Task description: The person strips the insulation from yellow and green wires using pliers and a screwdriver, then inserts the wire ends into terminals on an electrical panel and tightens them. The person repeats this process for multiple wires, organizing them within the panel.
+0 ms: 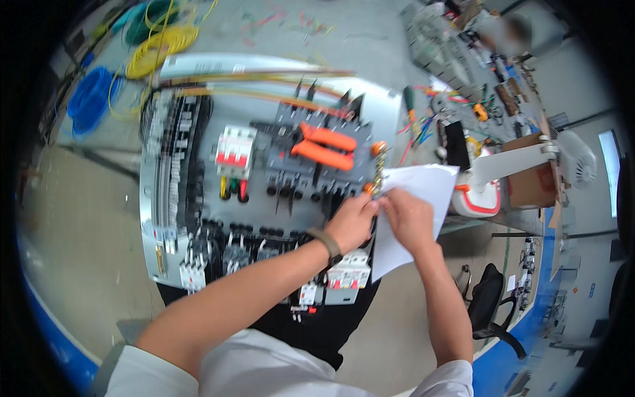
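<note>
A metal mounting panel point(261, 208) full of electrical parts lies in front of me. My left hand point(354, 221) and my right hand point(408, 218) meet at its right edge, fingertips pinched together by the lower end of a brass terminal bar point(379, 165) with orange end supports. What the fingers hold is too small and blurred to make out. Beneath my right hand is a white paper sheet point(433, 185). Orange-handled pliers point(324, 147) rest on the black components left of the bar. Further left sits a white circuit breaker point(235, 152) with yellow, green and red wire ends below it.
Yellow wire point(162, 53) and blue wire point(92, 99) lie coiled at the far left. Loose yellowish wires cross the panel's top. At right are a screwdriver point(409, 102), a black phone-like slab point(456, 147), a white fan point(489, 175) and a cardboard box point(529, 188). A black chair point(488, 301) stands lower right.
</note>
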`<control>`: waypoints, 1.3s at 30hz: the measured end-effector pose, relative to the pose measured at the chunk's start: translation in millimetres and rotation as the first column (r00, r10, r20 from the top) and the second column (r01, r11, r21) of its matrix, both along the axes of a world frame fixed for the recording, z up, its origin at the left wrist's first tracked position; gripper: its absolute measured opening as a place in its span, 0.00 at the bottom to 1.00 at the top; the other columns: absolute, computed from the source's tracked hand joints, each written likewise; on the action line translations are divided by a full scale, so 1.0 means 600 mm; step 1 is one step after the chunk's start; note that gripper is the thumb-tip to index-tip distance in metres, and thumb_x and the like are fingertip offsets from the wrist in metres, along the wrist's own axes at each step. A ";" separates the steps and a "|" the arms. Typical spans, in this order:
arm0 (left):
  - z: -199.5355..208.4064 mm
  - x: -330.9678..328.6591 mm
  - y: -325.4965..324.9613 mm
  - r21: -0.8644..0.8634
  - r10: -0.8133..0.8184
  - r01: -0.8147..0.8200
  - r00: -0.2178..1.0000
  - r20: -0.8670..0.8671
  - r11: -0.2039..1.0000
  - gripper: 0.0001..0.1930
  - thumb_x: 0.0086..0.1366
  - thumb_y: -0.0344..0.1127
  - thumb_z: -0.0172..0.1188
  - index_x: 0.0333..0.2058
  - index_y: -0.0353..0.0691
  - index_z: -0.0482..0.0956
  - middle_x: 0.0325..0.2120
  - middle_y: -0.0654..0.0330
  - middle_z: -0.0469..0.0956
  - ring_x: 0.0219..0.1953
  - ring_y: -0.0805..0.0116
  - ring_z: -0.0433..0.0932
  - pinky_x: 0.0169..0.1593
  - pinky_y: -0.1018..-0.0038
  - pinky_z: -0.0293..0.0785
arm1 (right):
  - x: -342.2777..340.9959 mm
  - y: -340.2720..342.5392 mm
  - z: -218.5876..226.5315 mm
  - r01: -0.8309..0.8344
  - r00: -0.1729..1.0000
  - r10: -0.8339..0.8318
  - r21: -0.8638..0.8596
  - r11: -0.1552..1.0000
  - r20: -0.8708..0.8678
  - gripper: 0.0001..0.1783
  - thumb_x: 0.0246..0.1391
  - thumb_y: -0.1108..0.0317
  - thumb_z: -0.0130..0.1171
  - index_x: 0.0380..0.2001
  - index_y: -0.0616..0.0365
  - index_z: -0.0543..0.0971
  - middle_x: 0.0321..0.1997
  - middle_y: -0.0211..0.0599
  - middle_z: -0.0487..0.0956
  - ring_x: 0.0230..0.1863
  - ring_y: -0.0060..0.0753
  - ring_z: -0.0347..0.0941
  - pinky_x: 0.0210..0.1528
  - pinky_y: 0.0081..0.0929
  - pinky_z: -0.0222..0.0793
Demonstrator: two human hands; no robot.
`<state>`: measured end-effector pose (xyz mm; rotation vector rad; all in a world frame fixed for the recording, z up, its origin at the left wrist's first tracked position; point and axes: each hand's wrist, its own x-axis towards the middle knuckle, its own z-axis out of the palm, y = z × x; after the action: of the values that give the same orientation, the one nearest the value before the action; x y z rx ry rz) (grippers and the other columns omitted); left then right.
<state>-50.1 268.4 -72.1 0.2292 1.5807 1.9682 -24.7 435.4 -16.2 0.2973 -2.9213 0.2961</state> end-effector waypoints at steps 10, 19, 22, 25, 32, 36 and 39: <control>0.025 -0.010 -0.014 -0.111 -0.044 0.051 0.997 0.061 0.993 0.20 0.79 0.45 0.49 0.38 0.32 0.79 0.16 0.65 0.71 0.17 0.74 0.75 0.24 0.75 0.73 | 0.023 0.044 0.064 0.194 0.981 -0.196 -0.193 0.962 0.012 0.14 0.64 0.58 0.64 0.33 0.58 0.79 0.27 0.43 0.80 0.27 0.47 0.77 0.31 0.38 0.71; 0.022 -0.003 -0.006 -0.128 -0.082 0.095 0.991 0.106 0.987 0.21 0.79 0.48 0.51 0.34 0.36 0.76 0.17 0.64 0.73 0.18 0.71 0.79 0.24 0.77 0.73 | 0.182 0.142 -0.074 0.514 0.656 -0.739 -0.807 0.289 0.153 0.20 0.63 0.78 0.55 0.57 0.70 0.78 0.40 0.39 0.84 0.34 0.20 0.74 0.38 0.23 0.72; 0.018 -0.004 -0.002 -0.117 -0.064 0.080 0.989 0.131 0.990 0.20 0.78 0.47 0.51 0.33 0.34 0.77 0.16 0.63 0.74 0.17 0.74 0.77 0.24 0.77 0.73 | 0.190 0.178 -0.073 0.531 0.635 -0.755 -0.802 0.273 0.163 0.24 0.63 0.81 0.52 0.62 0.70 0.75 0.45 0.45 0.84 0.39 0.26 0.79 0.43 0.24 0.74; 0.017 0.001 -0.002 -0.108 -0.072 0.085 0.991 0.116 0.990 0.18 0.78 0.43 0.52 0.35 0.34 0.79 0.18 0.63 0.74 0.19 0.73 0.79 0.25 0.77 0.75 | 0.165 0.213 -0.054 0.593 0.672 -0.730 -0.685 0.424 0.129 0.22 0.60 0.80 0.53 0.58 0.69 0.78 0.48 0.52 0.85 0.45 0.39 0.83 0.47 0.31 0.76; 0.013 -0.005 -0.008 -0.102 -0.089 0.104 0.986 0.145 0.989 0.14 0.78 0.38 0.52 0.39 0.32 0.79 0.20 0.62 0.77 0.22 0.72 0.80 0.27 0.77 0.76 | 0.036 0.222 0.006 0.566 0.788 -0.615 -0.392 0.725 0.000 0.19 0.59 0.78 0.51 0.50 0.61 0.84 0.49 0.56 0.84 0.53 0.56 0.80 0.56 0.42 0.75; 0.020 -0.004 0.003 -0.153 -0.117 0.136 0.985 0.128 0.979 0.15 0.78 0.39 0.52 0.41 0.33 0.81 0.21 0.62 0.78 0.22 0.72 0.80 0.27 0.77 0.75 | 0.017 0.220 0.013 0.524 0.824 -0.567 -0.380 0.763 -0.003 0.17 0.58 0.79 0.51 0.47 0.64 0.83 0.46 0.56 0.84 0.51 0.58 0.79 0.55 0.45 0.73; 0.022 -0.005 -0.007 -0.133 -0.102 0.126 0.980 0.172 0.983 0.16 0.79 0.42 0.52 0.40 0.33 0.80 0.21 0.63 0.77 0.23 0.71 0.80 0.28 0.76 0.76 | 0.025 0.199 0.005 0.491 0.790 -0.593 -0.420 0.763 -0.156 0.14 0.58 0.80 0.52 0.45 0.65 0.83 0.45 0.52 0.83 0.51 0.56 0.78 0.56 0.44 0.72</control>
<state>-53.0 264.3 -59.1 0.0942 1.5575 1.7316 -9.9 554.6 -13.2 -0.5318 -2.4528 0.6189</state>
